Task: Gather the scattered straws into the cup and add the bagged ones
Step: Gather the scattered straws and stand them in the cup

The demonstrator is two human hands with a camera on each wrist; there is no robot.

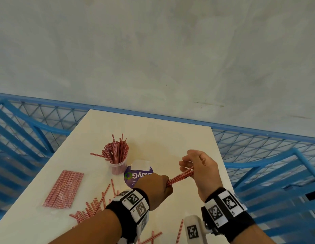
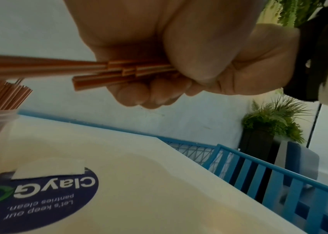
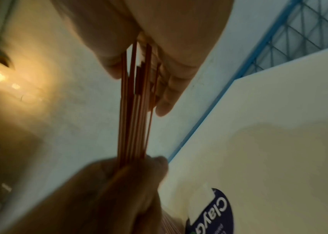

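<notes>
**Both hands hold one bundle of straws above the table**

The left hand [image 1: 156,189] is clenched around one end of a small bundle of red-and-white straws [image 1: 180,176]. The fingers [image 2: 159,93] are curled tight, and the short ends of the straws stick out of the fist. The right hand [image 1: 199,170] holds the other end of the same bundle; its fingers [image 3: 169,95] and thumb lie along the straws on both sides. The bundle is in the air, tilted, above the right part of the white table [image 1: 170,136].

The clear plastic cup [image 1: 118,167] stands upright near the middle of the table and is already full of straws, which spread out at the top. Just beside the cup, on its right, a round dark blue sticker [image 1: 135,176] with a white piece of tape is on the table. The bag of straws [image 1: 64,188] lies flat on the left, well apart from the cup. Loose straws [image 1: 89,208] are scattered on the near part of the table, under the left wrist, and a few more lie between the two forearms.
</notes>
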